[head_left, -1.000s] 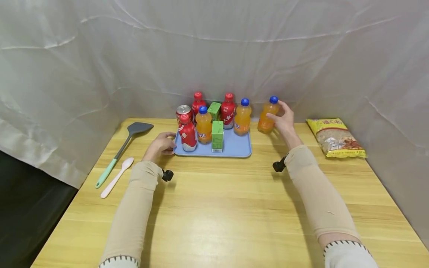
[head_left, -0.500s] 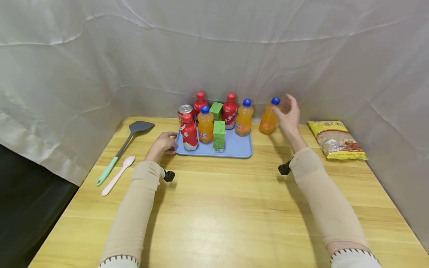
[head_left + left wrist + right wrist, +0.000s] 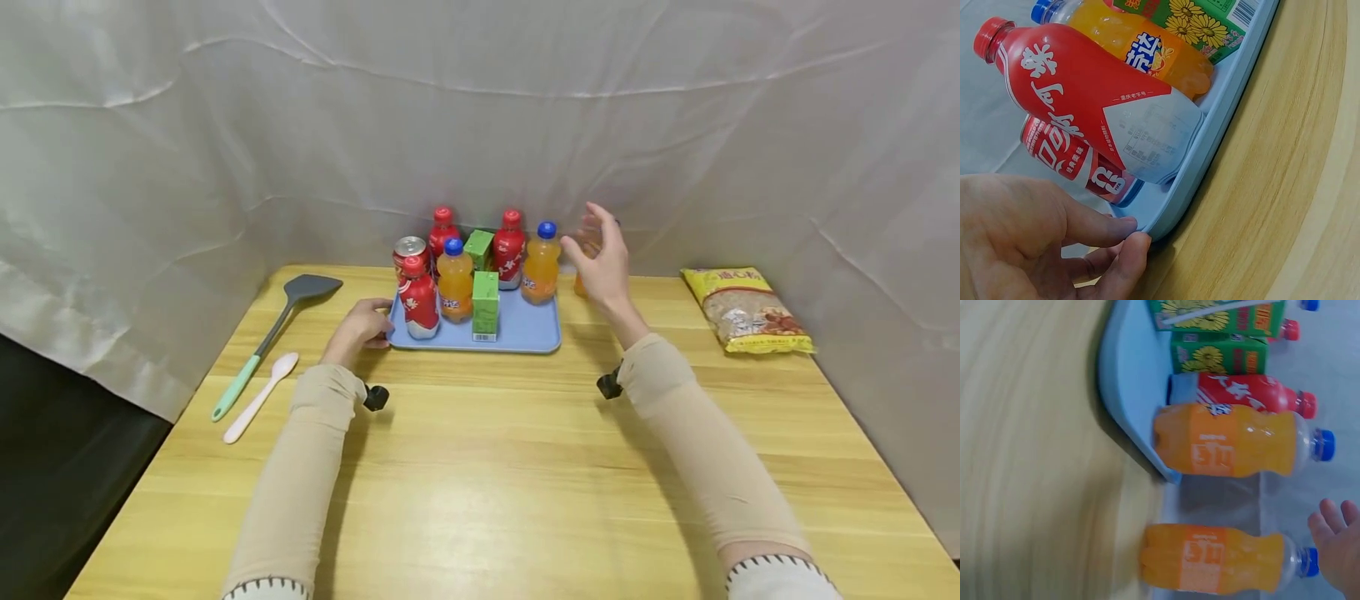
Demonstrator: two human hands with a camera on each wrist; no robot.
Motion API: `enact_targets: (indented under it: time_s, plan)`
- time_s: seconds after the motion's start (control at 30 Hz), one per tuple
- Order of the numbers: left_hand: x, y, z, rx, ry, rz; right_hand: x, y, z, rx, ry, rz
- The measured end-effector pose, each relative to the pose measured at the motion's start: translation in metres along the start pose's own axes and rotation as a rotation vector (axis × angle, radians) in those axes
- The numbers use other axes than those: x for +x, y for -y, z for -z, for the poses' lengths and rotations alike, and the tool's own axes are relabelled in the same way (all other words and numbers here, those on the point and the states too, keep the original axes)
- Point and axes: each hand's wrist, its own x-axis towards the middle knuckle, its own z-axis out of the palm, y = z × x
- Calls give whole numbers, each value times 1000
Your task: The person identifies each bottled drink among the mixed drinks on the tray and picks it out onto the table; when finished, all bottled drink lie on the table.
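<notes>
My left hand (image 3: pixel 362 325) is at the left corner of a blue tray (image 3: pixel 525 329), thumb and finger pinching its rim in the left wrist view. On the tray stand red bottles (image 3: pixel 422 307), orange soda bottles (image 3: pixel 541 268) with blue caps, green drink cartons (image 3: pixel 486 308) and a red soda can (image 3: pixel 1075 156). My right hand (image 3: pixel 606 265) is raised with spread fingers, holding nothing. It mostly hides, in the head view, another orange soda bottle (image 3: pixel 1210 559), which stands on the table right of the tray.
To the left lie a grey spatula (image 3: pixel 303 288) with a mint handle and a pale pink spoon (image 3: pixel 262 400). A yellow food bag (image 3: pixel 750 310) lies at the right. A grey cloth (image 3: pixel 480 125) hangs behind the wooden table (image 3: pixel 480 467).
My right hand has let go of the orange soda bottle beside the tray, lifted away and moved left, now in front of it. My left hand has stayed at the tray.
</notes>
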Motion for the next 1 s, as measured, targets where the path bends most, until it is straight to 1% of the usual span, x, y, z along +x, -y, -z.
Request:
enact_targets:
  time_s: [0.13, 0.23, 0.33, 0.47, 0.67, 0.77, 0.83, 1.0]
  plan:
    - [0, 1, 1, 1, 2, 4, -3, -8, -11, -148, 78, -6]
    - [-3, 2, 1, 4, 3, 6, -5, -14, -18, -231, 143, -46]
    - [-5, 3, 1, 3, 8, 0, -7, -18, -22, -249, 202, -108]
    - [-2, 5, 2, -6, 12, -14, -7, -21, -25, -277, 246, -165]
    - [-1, 2, 3, -15, 21, -18, -4, -25, -25, -291, 261, -221]
    - [-1, 1, 6, -16, 18, -23, -3, -27, -27, -304, 252, -216]
    - [-1, 1, 6, -16, 18, -25, -2, -27, -29, -304, 233, -198]
    - [-3, 0, 3, -25, 13, -4, -3, -26, -32, -268, 184, -175]
